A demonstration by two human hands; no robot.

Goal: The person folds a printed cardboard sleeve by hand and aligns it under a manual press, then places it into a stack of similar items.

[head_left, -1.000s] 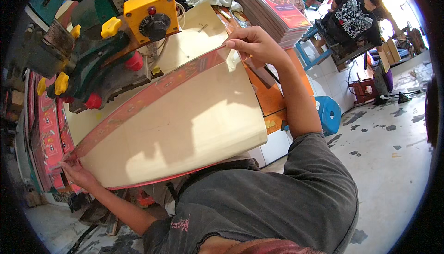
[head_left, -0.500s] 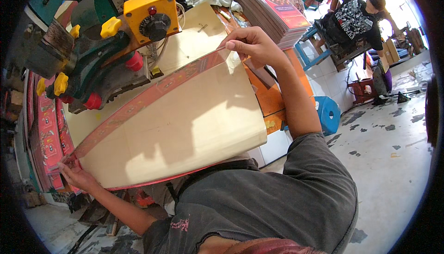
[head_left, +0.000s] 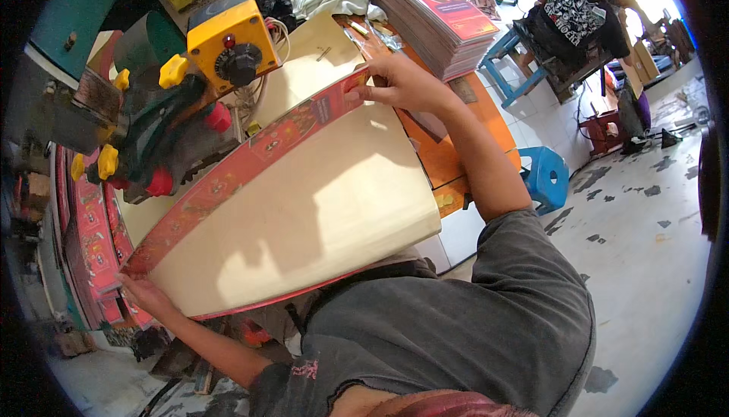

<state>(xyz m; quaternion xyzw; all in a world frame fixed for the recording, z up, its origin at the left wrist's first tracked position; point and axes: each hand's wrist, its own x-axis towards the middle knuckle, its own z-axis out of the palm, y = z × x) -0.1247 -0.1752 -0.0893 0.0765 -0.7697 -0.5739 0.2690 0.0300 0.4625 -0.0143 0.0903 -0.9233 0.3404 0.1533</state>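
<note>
Head view, the only one I have.

Item 1: one large cream sheet [head_left: 304, 212], flat card with a printed red border strip [head_left: 250, 159] folded up along its far edge. It spans between my two hands, lying across the pale worktable [head_left: 304, 60].

Item 2: left hand [head_left: 144, 292], at 8 o'clock from the sheet's middle. Fingers are curled closed, pinching the near-left corner of the sheet where the red strip ends.

Item 3: right hand [head_left: 402, 83], at 1 o'clock from the sheet's middle. Fingers are bent and pressed on the far-right end of the red strip; whether the thumb grips beneath, I cannot tell.

Item 4: one machine [head_left: 152, 129] at 10 o'clock, metal, green and dark, with one yellow control box [head_left: 228, 41] carrying a black dial. Yellow knobs counted: three. Red knobs counted: two.

Item 5: one tall stack of printed red sheets [head_left: 433, 7] at 12 o'clock, just beyond the right hand.

Item 6: one blue plastic stool [head_left: 548, 178] at 3 o'clock on the speckled grey floor [head_left: 645, 250].

Item 7: one other person [head_left: 577, 7], seated, at 1 o'clock, well apart.
</note>
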